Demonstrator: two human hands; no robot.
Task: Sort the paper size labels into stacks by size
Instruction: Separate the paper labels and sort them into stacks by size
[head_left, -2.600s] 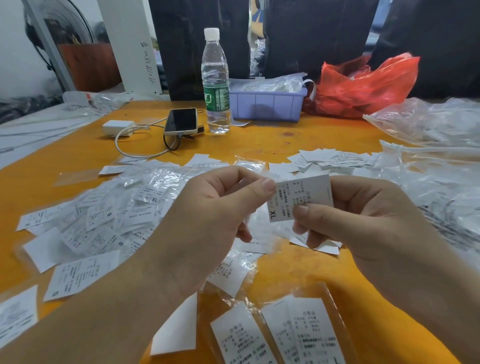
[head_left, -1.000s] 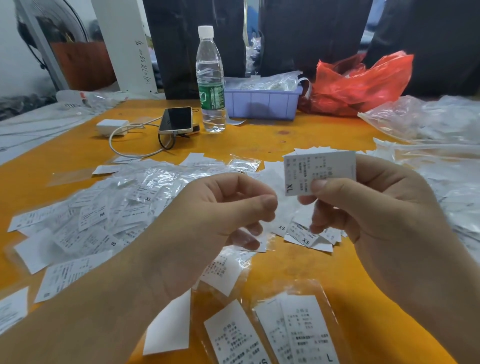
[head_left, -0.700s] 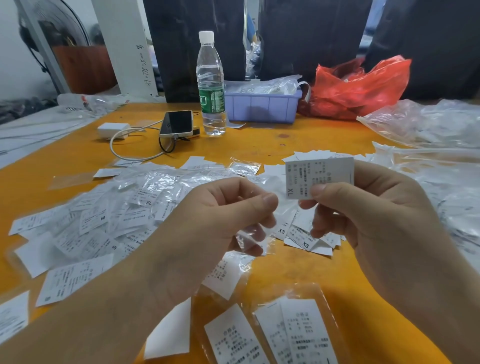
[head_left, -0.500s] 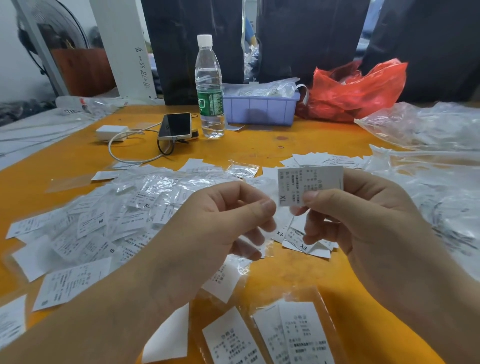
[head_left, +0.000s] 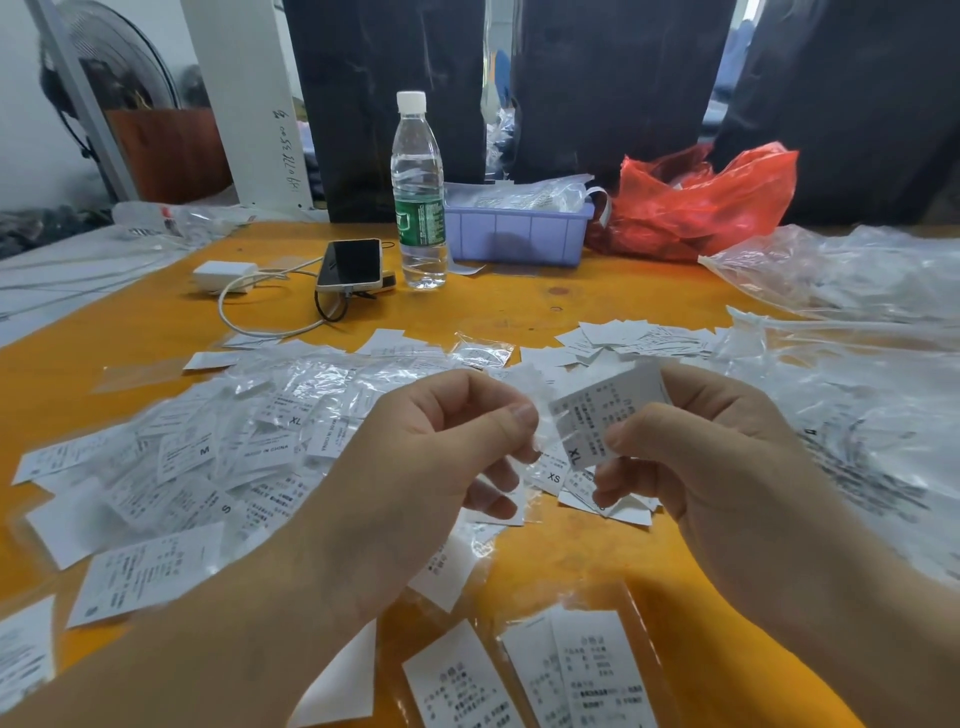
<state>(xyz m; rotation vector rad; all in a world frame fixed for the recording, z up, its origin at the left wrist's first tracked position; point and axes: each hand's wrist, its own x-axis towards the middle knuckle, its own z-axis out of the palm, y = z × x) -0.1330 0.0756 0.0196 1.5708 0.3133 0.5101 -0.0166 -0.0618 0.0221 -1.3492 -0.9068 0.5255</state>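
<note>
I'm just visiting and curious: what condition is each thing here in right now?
XL label: pinched in right hand, off the table.
Left hand: fingers curled, pinching a clear sleeve.
Water bottle: upright, capped.
Phone: screen dark, cable attached.
Purple bin: holds bagged items.
Red bag: crumpled.

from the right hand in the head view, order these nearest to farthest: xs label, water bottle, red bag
1. XS label: on the table just below-left of the right hand.
2. Red bag: at the table's far edge, behind the hand.
3. Water bottle: far side, further left.
</note>
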